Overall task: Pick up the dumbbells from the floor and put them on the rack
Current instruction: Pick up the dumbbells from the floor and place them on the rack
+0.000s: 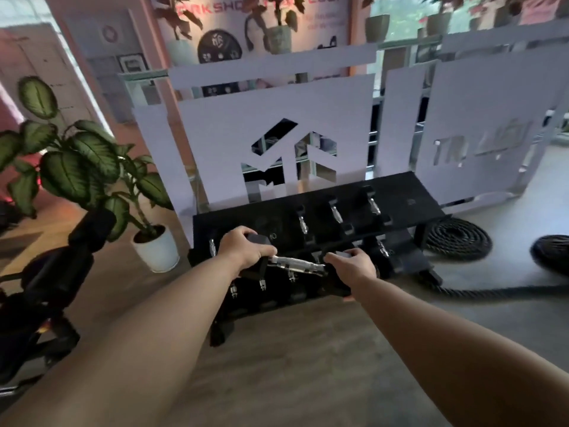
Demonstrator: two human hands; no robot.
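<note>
The white partition panel point(277, 118) behind the rack carries a cut-out angular logo point(289, 155) shaped like an M, with no words. The neighbouring panel point(486, 118) on the right bears cut-out letters starting "TR"; the rest is blurred. The wall poster point(255, 13) at top shows reddish lettering, partly cut off, ending roughly "CUOI".

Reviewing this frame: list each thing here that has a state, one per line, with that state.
Left hand: closed over the left head of the dumbbell.
Right hand: closed over its right head.
Dumbbell: held level by both hands, in front of the rack, above the floor.
Rack: top shelf part filled, three dumbbells resting there, right end bare.
Battle rope: coiled on the floor beside the rack.
Potted plant: upright on the floor.
</note>
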